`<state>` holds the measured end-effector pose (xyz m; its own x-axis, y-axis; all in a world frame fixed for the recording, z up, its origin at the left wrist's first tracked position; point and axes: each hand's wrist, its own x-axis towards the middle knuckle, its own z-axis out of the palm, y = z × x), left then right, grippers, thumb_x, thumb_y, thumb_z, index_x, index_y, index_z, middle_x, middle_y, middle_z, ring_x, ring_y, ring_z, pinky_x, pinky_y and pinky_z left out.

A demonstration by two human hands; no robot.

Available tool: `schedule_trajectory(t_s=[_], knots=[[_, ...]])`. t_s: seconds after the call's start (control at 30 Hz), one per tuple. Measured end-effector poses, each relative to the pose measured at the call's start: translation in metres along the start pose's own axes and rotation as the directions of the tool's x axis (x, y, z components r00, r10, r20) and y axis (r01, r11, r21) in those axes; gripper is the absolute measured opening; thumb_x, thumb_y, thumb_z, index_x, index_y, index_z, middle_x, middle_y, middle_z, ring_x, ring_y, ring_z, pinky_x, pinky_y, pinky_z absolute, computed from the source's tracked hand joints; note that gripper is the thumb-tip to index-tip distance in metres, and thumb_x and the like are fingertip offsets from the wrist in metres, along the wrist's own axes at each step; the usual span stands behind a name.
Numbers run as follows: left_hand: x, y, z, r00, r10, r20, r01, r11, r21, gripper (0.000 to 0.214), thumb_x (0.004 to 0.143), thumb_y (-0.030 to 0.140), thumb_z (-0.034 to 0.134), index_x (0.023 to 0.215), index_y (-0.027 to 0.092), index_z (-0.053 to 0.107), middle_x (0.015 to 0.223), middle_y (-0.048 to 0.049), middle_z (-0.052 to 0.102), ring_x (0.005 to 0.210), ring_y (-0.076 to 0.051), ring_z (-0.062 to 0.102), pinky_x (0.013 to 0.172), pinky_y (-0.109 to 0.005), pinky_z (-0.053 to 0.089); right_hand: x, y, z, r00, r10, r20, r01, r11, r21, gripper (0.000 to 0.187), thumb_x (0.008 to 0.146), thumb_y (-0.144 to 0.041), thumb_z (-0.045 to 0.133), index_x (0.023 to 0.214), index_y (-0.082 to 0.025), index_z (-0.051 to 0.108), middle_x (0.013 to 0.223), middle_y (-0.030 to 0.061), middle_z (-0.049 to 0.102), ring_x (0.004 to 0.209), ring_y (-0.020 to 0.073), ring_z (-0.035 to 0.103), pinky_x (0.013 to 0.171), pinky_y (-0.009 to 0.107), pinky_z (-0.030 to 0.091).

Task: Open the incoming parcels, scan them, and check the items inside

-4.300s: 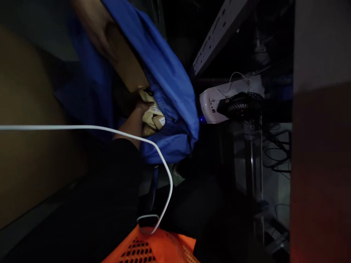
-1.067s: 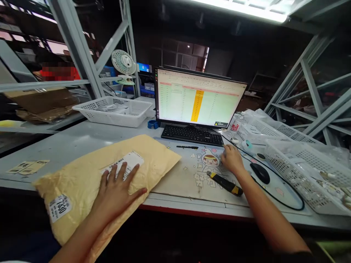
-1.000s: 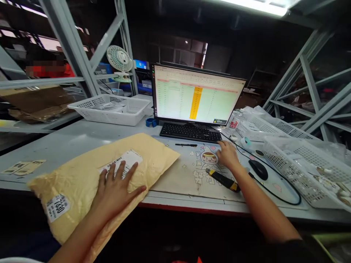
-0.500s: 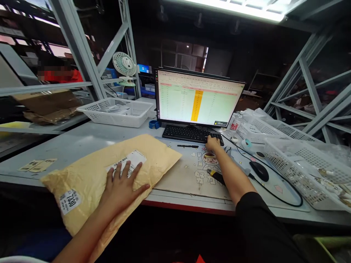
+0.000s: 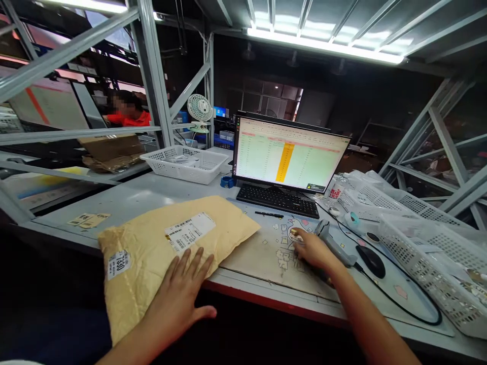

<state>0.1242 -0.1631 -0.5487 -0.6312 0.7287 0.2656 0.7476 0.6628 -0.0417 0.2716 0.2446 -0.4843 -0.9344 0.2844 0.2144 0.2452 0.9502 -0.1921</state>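
Note:
A padded yellow paper mailer (image 5: 148,233) lies at the table's front edge, its near left part hanging over. On it are a white shipping label (image 5: 190,230) and a smaller label reading 7330 (image 5: 119,264). My left hand (image 5: 182,286) rests flat on the mailer below the shipping label, fingers stretched and thumb apart. My right hand (image 5: 314,249) is closed round a yellow and black utility knife (image 5: 293,231) on the desk mat; most of the knife is hidden under the fingers and palm. A grey handheld scanner (image 5: 335,246) with a cable lies just right of that hand.
A monitor (image 5: 289,154) stands behind a black keyboard (image 5: 277,199) and a pen (image 5: 269,215). Blue tape (image 5: 227,182) lies beside a white basket (image 5: 186,165). On the right are a mouse (image 5: 371,261) and more baskets (image 5: 426,268). A person in red (image 5: 133,116) is beyond the frame.
My right hand has come back from the keyboard to the utility knife and closed on it. My left hand has slid off the shipping label toward me. The view has shifted.

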Motion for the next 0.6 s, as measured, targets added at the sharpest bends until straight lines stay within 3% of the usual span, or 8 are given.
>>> schedule_trajectory(t_s=[0.1, 0.17, 0.23, 0.27, 0.33, 0.47, 0.6], knots=[[-0.013, 0.0, -0.002, 0.998, -0.039, -0.054, 0.039, 0.999, -0.006, 0.068, 0.089, 0.027, 0.058, 0.156, 0.021, 0.059, 0.169, -0.0115, 0.042, 0.158, -0.038, 0.038, 0.128, -0.056, 0.036, -0.061, 0.009, 0.022, 0.99, 0.121, 0.076, -0.121, 0.993, -0.001, 0.045, 0.097, -0.034, 0.058, 0.138, -0.018, 0.064, 0.139, 0.0177, 0.069, 0.125, 0.0353, 0.067, 0.104, 0.047, 0.053], [-0.009, -0.008, -0.021, 0.992, -0.12, -0.039, 0.118, 0.992, -0.037, 0.06, 0.091, 0.013, 0.04, 0.142, 0.016, 0.071, 0.155, -0.0151, 0.06, 0.142, -0.036, 0.059, 0.117, -0.054, 0.049, -0.083, 0.017, 0.033, 0.987, 0.157, 0.047, -0.158, 0.987, 0.031, 0.048, 0.099, -0.033, 0.049, 0.143, -0.019, 0.062, 0.145, 0.0171, 0.065, 0.133, 0.0346, 0.062, 0.112, 0.05, 0.05], [0.001, -0.019, -0.054, 0.981, -0.196, -0.005, 0.196, 0.981, -0.013, 0.058, 0.093, 0.01, 0.032, 0.129, 0.018, 0.077, 0.135, -0.0153, 0.073, 0.114, -0.037, 0.074, 0.091, -0.054, 0.061, -0.089, 0.025, 0.039, 0.99, 0.141, -0.03, -0.138, 0.987, 0.077, 0.047, 0.099, -0.031, 0.043, 0.139, -0.019, 0.064, 0.141, 0.0172, 0.067, 0.133, 0.0341, 0.061, 0.114, 0.052, 0.049], [0.007, -0.025, -0.074, 0.975, -0.224, -0.019, 0.224, 0.974, 0.031, 0.055, 0.097, 0.012, 0.031, 0.127, 0.019, 0.077, 0.124, -0.0151, 0.078, 0.099, -0.037, 0.076, 0.079, -0.051, 0.061, -0.087, 0.028, 0.04, 0.99, 0.126, -0.07, -0.118, 0.988, 0.103, 0.046, 0.099, -0.032, 0.042, 0.136, -0.019, 0.065, 0.137, 0.0175, 0.069, 0.131, 0.0341, 0.062, 0.114, 0.053, 0.049], [0.02, -0.032, -0.117, 0.968, -0.229, -0.1, 0.241, 0.962, 0.132, 0.044, 0.103, 0.016, 0.036, 0.124, 0.018, 0.075, 0.111, -0.016, 0.079, 0.085, -0.033, 0.074, 0.07, -0.043, 0.057, -0.078, 0.029, 0.036, 0.982, 0.103, -0.157, -0.077, 0.984, 0.161, 0.045, 0.1, -0.035, 0.041, 0.133, -0.018, 0.065, 0.132, 0.0184, 0.071, 0.126, 0.0343, 0.065, 0.112, 0.054, 0.05], [0.038, -0.035, -0.195, 0.929, -0.253, -0.271, 0.315, 0.924, 0.215, 0.032, 0.11, 0.025, 0.042, 0.115, 0.013, 0.072, 0.095, -0.0122, 0.075, 0.079, -0.024, 0.069, 0.077, -0.036, 0.051, -0.051, 0.0, -0.006, 0.957, 0.04, -0.288, 0.038, 0.965, 0.261, 0.046, 0.105, -0.042, 0.038, 0.137, -0.017, 0.061, 0.129, 0.0181, 0.071, 0.119, 0.0325, 0.069, 0.102, 0.049, 0.056], [0.055, -0.032, -0.235, 0.922, -0.178, -0.345, 0.268, 0.934, 0.235, 0.045, 0.116, 0.038, 0.036, 0.117, 0.01, 0.072, 0.097, -0.0122, 0.074, 0.087, -0.023, 0.069, 0.085, -0.039, 0.049, -0.024, -0.075, -0.072, 0.902, -0.203, -0.381, 0.304, 0.925, 0.228, 0.041, 0.107, -0.041, 0.044, 0.137, -0.019, 0.061, 0.123, 0.0142, 0.073, 0.108, 0.0282, 0.071, 0.095, 0.043, 0.056]])
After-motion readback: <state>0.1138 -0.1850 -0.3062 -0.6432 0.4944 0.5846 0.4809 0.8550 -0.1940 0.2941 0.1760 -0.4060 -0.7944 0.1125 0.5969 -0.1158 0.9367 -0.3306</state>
